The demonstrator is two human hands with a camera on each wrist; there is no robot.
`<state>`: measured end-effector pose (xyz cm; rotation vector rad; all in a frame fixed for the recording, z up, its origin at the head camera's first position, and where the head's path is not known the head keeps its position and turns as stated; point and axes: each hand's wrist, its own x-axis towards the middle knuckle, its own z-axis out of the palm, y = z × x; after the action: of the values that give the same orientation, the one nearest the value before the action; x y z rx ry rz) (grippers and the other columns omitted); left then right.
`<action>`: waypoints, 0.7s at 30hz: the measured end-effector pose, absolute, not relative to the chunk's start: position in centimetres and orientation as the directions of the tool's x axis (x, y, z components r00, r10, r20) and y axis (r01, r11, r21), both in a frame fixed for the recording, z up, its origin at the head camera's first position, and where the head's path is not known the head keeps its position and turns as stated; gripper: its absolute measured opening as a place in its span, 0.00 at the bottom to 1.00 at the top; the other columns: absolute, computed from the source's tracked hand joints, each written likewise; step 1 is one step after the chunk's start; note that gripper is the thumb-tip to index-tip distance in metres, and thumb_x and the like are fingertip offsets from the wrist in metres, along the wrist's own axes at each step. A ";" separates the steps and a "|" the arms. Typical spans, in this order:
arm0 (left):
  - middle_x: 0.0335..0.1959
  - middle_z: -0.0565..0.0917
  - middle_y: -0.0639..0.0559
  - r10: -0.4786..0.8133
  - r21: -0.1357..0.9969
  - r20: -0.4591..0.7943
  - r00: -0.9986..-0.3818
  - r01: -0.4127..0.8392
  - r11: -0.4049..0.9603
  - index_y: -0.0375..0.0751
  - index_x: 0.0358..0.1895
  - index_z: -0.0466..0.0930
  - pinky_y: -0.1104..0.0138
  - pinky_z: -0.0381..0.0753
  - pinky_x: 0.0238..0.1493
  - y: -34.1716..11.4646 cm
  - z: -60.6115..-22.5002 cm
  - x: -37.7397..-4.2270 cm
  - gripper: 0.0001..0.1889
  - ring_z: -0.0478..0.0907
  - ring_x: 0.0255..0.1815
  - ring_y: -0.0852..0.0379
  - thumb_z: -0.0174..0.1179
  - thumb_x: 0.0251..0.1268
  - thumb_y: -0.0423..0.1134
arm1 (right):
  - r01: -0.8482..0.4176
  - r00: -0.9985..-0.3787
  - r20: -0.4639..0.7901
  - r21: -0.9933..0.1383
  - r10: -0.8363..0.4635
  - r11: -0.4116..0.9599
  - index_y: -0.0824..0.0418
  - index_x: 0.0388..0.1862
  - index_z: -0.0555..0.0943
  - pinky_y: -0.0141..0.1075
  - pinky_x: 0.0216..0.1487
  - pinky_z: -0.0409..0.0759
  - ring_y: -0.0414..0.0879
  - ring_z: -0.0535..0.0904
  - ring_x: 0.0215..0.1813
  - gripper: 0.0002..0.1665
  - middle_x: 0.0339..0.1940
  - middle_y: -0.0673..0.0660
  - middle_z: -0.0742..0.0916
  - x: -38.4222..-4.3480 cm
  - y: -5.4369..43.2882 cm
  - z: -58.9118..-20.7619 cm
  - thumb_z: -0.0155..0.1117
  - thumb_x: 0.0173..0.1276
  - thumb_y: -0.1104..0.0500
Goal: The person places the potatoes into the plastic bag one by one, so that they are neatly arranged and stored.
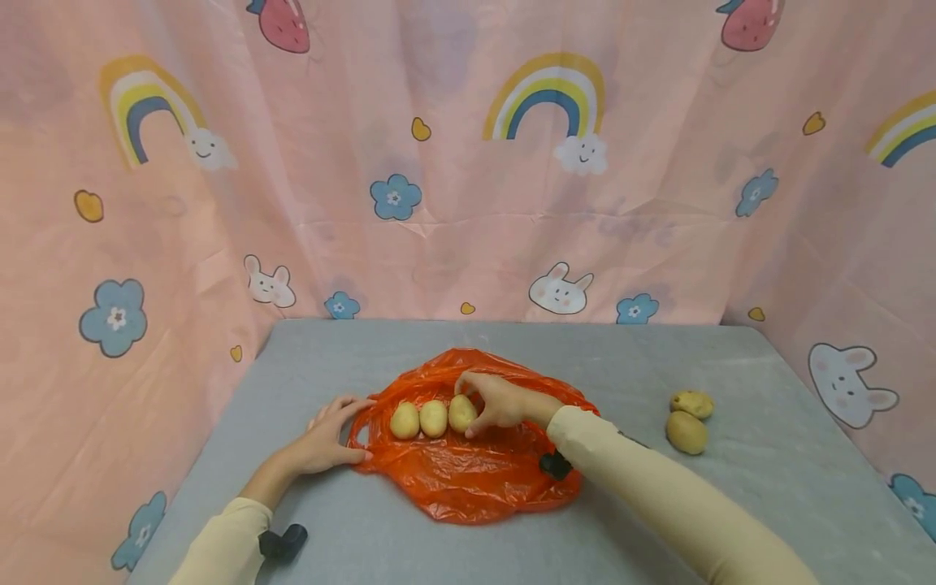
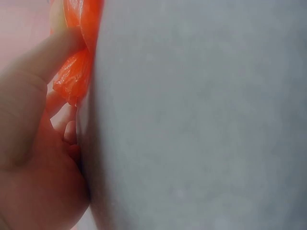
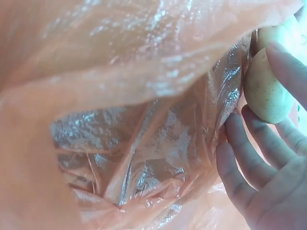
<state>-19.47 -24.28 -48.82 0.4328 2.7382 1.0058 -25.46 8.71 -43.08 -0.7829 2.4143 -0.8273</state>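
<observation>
An orange-red plastic bag (image 1: 468, 479) lies spread on the table with three potatoes in a row on it. The left potato (image 1: 405, 421) and the middle potato (image 1: 434, 418) sit side by side. My right hand (image 1: 500, 402) holds the right potato (image 1: 461, 413) between thumb and fingers; the right wrist view shows this potato (image 3: 267, 88) against the fingers (image 3: 268, 143). At the bag's left end, my left hand (image 1: 325, 439) rests with thumb and fingers spread around the handle loop. Its thumb (image 2: 53, 55) touches the plastic in the left wrist view.
Two more potatoes lie on the right of the grey table (image 1: 731, 504): a smaller one (image 1: 691, 403) behind a larger one (image 1: 686, 432). A pink patterned curtain (image 1: 468, 162) hangs behind the table and along both sides.
</observation>
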 end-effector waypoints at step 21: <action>0.72 0.63 0.39 0.338 0.660 -0.079 -0.938 0.205 0.723 0.48 0.74 0.67 0.31 0.52 0.66 -24.2 -48.6 -19.3 0.43 0.57 0.72 0.33 0.74 0.53 0.49 | -0.376 -0.739 -0.241 -0.628 -0.629 0.682 0.58 0.52 0.74 0.45 0.59 0.78 0.46 0.78 0.51 0.29 0.49 0.56 0.83 -25.0 8.2 -43.6 0.81 0.56 0.59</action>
<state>-19.27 -24.20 -48.56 0.4353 2.7333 1.0121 -24.96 8.23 -43.59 -0.7791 2.4526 -0.7769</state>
